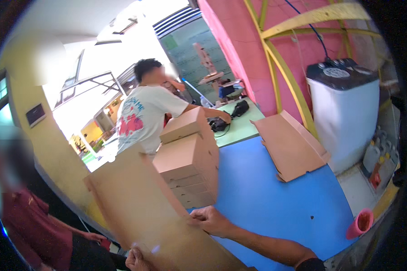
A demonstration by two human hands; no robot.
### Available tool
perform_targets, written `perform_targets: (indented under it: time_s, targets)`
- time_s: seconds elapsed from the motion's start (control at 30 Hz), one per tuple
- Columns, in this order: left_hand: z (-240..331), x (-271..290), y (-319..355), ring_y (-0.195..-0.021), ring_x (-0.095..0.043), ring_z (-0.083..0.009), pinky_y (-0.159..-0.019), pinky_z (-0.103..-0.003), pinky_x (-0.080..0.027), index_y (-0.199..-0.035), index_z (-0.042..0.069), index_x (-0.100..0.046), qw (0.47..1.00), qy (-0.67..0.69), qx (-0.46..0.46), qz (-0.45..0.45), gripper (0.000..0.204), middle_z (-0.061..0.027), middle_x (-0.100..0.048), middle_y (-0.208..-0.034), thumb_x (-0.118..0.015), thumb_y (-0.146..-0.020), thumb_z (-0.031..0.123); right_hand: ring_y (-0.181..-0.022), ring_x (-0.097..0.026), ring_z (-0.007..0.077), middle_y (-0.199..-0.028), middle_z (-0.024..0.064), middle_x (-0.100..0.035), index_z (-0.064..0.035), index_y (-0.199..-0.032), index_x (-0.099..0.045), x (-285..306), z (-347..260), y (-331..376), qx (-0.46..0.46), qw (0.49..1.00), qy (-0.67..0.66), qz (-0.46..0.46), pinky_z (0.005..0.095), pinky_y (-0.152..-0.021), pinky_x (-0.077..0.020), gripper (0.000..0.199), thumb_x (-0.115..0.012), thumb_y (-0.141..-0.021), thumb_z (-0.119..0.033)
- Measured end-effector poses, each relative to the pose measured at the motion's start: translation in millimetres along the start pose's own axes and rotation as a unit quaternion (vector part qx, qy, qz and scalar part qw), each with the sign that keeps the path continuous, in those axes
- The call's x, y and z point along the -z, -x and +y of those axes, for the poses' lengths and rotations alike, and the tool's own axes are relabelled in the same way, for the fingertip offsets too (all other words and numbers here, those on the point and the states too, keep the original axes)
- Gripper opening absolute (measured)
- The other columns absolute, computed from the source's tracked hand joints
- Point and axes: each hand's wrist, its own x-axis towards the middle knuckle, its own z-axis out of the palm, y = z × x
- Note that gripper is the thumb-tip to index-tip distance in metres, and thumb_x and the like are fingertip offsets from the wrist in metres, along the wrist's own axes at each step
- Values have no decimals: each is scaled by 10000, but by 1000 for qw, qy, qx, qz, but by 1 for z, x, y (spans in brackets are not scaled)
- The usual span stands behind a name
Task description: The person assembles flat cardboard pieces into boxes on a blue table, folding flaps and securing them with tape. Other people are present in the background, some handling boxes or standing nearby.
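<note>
Cardboard sheet: a large flat brown cardboard sheet [144, 207] is held raised at near left.
Grip: its right edge is pinched by the right hand [211, 221], its left edge by the left hand [138, 260].
Sheet edges: creasing could be caused by uneven pull.
Box stack: the stacked brown cardboard boxes [178, 160], just beyond, could be toppled if knocked by the sheet; contact cannot be told.
Markings: print is borne by the far co-worker's white cotton-like shirt [142, 108]; a pale oval label [336, 72] is seen at far right.
</note>
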Motion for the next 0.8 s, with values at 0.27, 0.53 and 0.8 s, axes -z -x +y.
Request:
perform_targets:
  time_s: [0.27,0.53,0.8]
  targets:
    - [34,-19,23,-791,-626,-218,-692,-329,-517,-1006,14,-657,997,35,20,-71,397,-88,-664,-910,-470,-1042,362,-653,-527,69,-686,27,-643,28,-909,-686,3,-5,-9,24,990,36,136,316,-613,-474,243,-629,-933,-207]
    - [26,-16,41,-926,-617,-258,-845,-411,-532,-1135,-14,-593,986,108,95,-86,345,-117,-647,-1060,-490,-1034,299,-670,-540,79,-708,34,-650,19,-955,-689,-8,-29,2,31,987,16,158,311,-628,-471,273,-604,-963,-240]
    - [34,-9,27,-1035,-594,-290,-943,-417,-495,-1195,-85,-558,982,144,112,54,380,-168,-607,-1156,-524,-1005,242,-773,-601,127,-832,89,-698,-13,-1065,-689,-36,-16,4,20,997,-39,58,334,-736,-506,328,-545,-1005,-302]
